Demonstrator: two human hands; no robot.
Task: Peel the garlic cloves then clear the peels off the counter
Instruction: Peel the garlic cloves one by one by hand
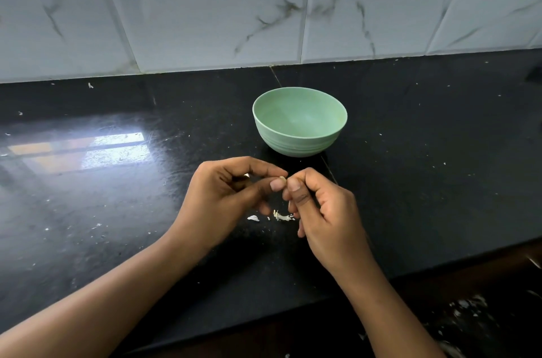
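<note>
Over the black speckled stone counter, left hand and right hand meet, each pinching one small pale garlic clove. The clove is mostly hidden, possibly part-peeled. White papery peel scraps lie on the counter beneath. A pale green round bowl stands just behind.

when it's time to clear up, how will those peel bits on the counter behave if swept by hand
The peel bits look thin and papery, so they are probably very light and floppy, apt to scatter rather than slide together. The black counter is glossy, so flat flakes may cling and resist pinching. They lie scattered, so one sweep will likely miss some.
</note>
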